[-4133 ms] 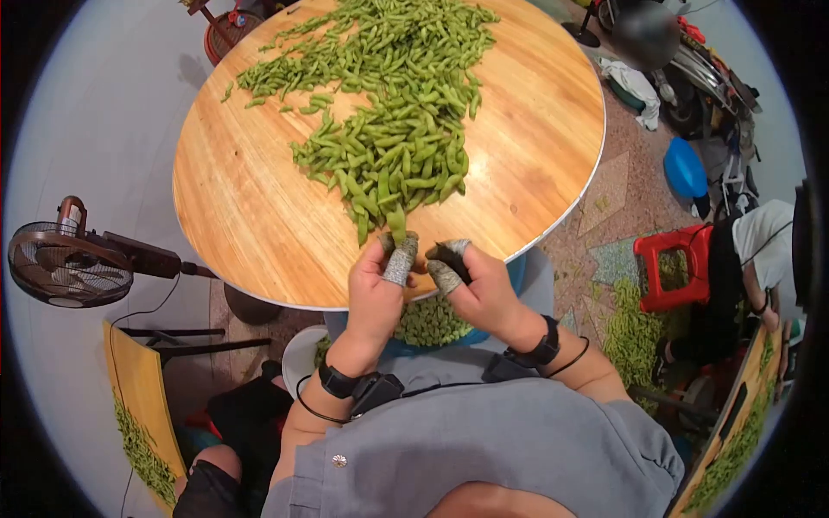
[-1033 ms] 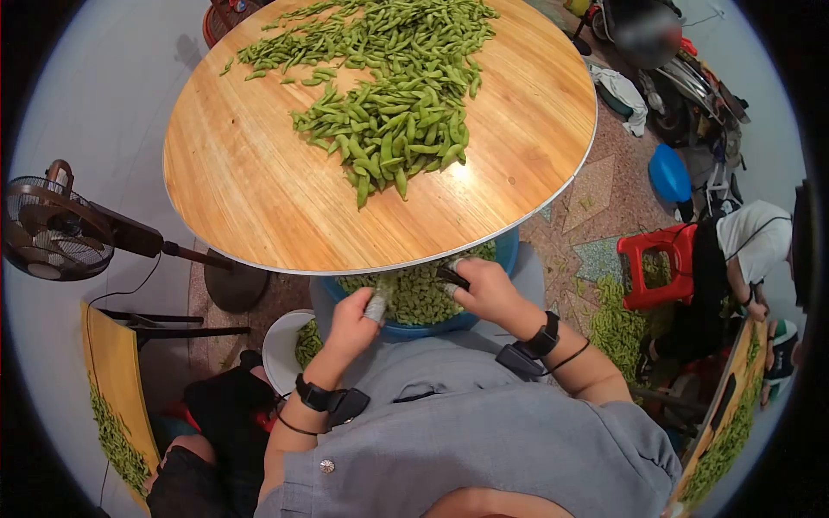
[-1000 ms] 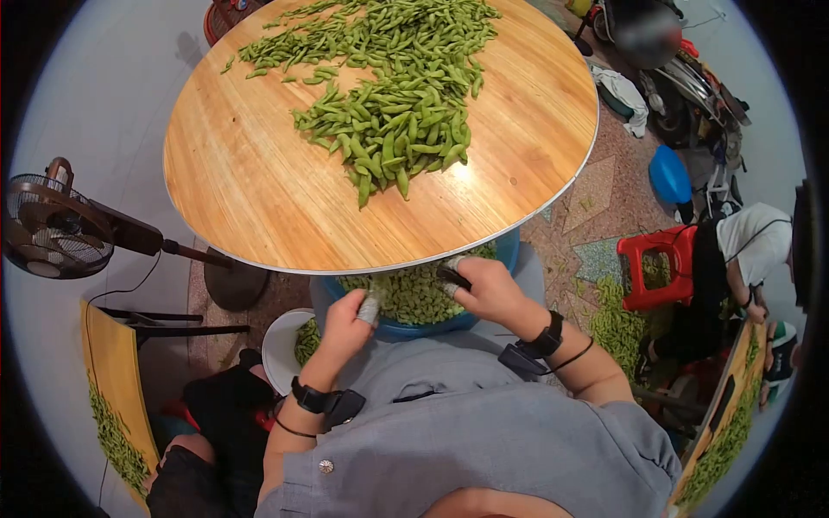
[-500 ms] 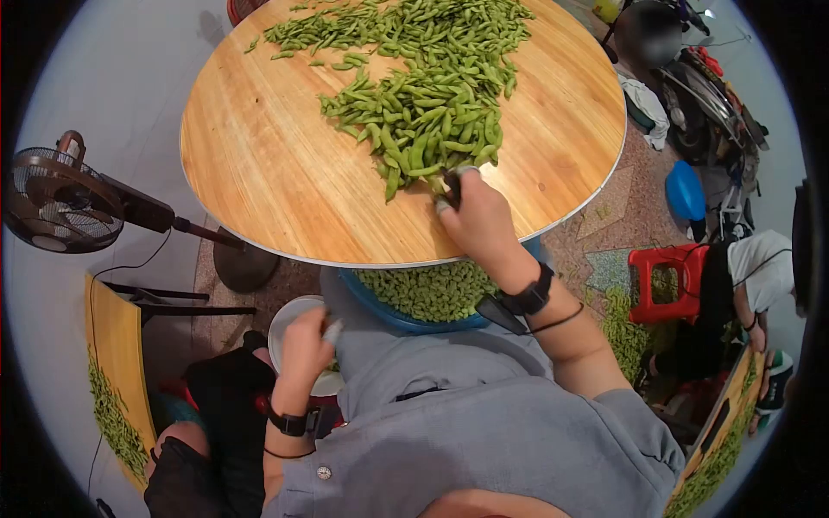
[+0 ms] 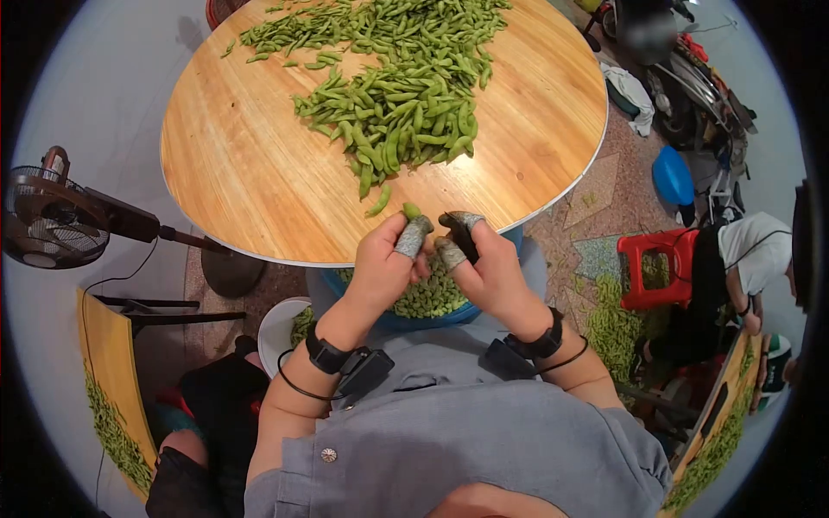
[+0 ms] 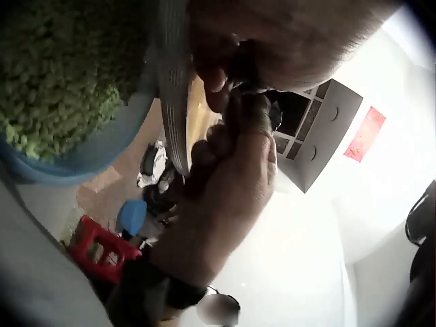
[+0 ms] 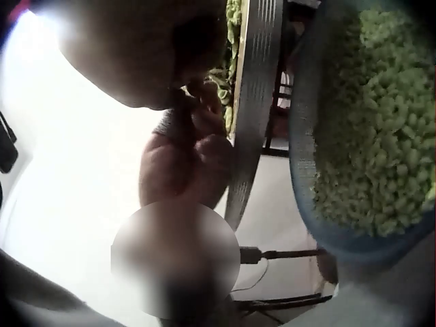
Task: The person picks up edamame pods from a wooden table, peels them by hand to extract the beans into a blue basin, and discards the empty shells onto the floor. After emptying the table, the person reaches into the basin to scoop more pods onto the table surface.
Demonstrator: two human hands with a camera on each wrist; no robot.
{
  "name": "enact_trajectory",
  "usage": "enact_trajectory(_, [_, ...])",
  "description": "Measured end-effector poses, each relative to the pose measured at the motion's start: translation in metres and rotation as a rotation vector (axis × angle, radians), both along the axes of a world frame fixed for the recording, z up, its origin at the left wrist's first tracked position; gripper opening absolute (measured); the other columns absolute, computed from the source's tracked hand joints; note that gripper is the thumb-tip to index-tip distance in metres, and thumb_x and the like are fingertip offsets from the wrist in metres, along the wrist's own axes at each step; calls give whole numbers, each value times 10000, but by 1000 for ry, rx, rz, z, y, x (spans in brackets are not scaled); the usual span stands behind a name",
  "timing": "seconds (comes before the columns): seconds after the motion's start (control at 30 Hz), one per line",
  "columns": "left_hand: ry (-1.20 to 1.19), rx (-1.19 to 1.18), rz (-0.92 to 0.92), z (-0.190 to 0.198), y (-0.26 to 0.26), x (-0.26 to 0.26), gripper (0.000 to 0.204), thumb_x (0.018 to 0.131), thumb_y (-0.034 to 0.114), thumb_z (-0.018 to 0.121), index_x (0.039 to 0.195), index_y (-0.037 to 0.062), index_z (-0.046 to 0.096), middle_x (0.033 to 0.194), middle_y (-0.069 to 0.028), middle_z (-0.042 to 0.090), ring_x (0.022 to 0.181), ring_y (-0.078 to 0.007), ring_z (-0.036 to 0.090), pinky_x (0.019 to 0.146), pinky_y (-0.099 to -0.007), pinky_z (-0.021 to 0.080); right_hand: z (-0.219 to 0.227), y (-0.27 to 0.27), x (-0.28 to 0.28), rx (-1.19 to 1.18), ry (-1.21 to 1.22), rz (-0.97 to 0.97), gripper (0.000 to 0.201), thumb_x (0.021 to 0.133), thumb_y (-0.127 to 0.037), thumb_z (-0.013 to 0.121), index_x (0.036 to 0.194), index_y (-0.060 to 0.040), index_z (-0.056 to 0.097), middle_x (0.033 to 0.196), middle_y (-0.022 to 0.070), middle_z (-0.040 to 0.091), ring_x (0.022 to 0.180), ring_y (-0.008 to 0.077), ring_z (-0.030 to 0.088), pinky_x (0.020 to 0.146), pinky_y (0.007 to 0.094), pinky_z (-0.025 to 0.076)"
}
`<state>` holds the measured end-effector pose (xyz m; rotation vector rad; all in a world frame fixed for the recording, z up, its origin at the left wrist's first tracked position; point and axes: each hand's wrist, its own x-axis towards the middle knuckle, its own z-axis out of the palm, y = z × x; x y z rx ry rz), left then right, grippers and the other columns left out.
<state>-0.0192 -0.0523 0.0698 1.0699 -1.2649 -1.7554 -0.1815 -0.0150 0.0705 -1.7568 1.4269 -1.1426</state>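
My left hand [image 5: 384, 259] pinches a green edamame pod [image 5: 412, 210] between taped thumb and forefinger, just over the near edge of the round wooden table [image 5: 233, 173]. Facing it closely, my right hand [image 5: 494, 269] has its fingers bent, with grey tape and dark stains on thumb and forefinger; I cannot tell whether it holds anything. A heap of edamame pods [image 5: 406, 108] covers the table's middle and far side, and one loose pod [image 5: 377, 201] lies at its near end. Below both hands, a blue basin [image 7: 303, 191] holds shelled green beans [image 7: 381, 136].
A white bucket [image 5: 275, 332] with pods stands left of my lap. A fan [image 5: 60, 220] is at the left, a red stool [image 5: 630, 285] at the right. Pods [image 5: 617, 324] lie on the floor beside the stool. Another person [image 5: 760, 255] sits at the far right.
From over the basin, my right hand went up to the pods and came back with my left hand swinging out over the bucket meanwhile. Now both meet at the table edge, a pod in the left.
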Motion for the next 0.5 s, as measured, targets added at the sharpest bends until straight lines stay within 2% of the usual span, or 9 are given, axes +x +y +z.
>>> enact_trajectory(0.07, [-24,57,51,1,7,6,162,897,40,420,1007,32,539,722,-3,545,541,-71,493,457,-203,383,-3,0,-4,32,-60,69,372,792,-82,537,1146,26,502,914,218,606,836,338,623,734,359,492])
enact_trajectory(0.13, [106,36,-7,-5,15,12,152,916,64,417,1009,35,533,677,23,484,544,-51,436,476,-197,351,-2,0,-8,70,-115,142,398,804,-75,496,1189,26,485,924,225,602,856,334,620,762,353,485])
enact_trajectory(0.2, [61,25,-46,-5,21,16,143,913,64,421,998,36,532,682,28,475,552,-44,416,486,-194,336,3,0,-10,277,-130,347,389,894,-57,459,1274,23,442,1062,93,596,960,136,551,843,271,446])
enact_trajectory(0.23, [19,5,-87,-4,24,17,134,911,64,425,987,36,532,687,33,466,559,-37,396,496,-191,322,-1,0,-10,281,-132,349,389,894,-57,459,1274,23,442,1062,93,596,960,136,551,843,271,446])
enact_trajectory(0.33, [6,39,-99,-3,25,17,117,889,52,442,970,21,521,696,7,485,603,-65,443,518,-230,362,-10,1,-8,249,-254,386,396,903,-67,443,1295,-10,439,992,34,588,829,89,544,727,235,456])
enact_trajectory(0.37, [4,42,-102,-4,26,17,117,889,52,442,970,21,521,696,7,485,603,-65,443,518,-230,362,-5,2,-9,336,-280,385,409,905,-67,438,1311,-27,426,957,9,575,760,62,514,659,209,429])
enact_trajectory(0.43, [-234,-321,-90,-6,27,15,119,871,57,480,972,9,519,684,-28,491,655,-121,501,562,-294,412,-5,5,-9,424,-309,376,422,907,-68,433,1328,-45,413,922,-16,561,691,35,483,590,183,401])
enact_trajectory(0.47, [-234,-320,-97,-8,27,14,119,871,57,480,972,9,519,684,-28,491,655,-121,501,562,-294,412,-9,5,-8,407,-351,381,423,910,-77,426,1333,-64,407,867,-31,535,631,21,432,538,173,351])
enact_trajectory(0.5, [-417,-572,-73,-9,28,14,130,868,69,495,978,5,519,689,-43,495,681,-148,521,586,-320,427,-11,6,-7,388,-393,385,424,914,-85,418,1337,-83,402,811,-46,509,571,7,381,487,162,302])
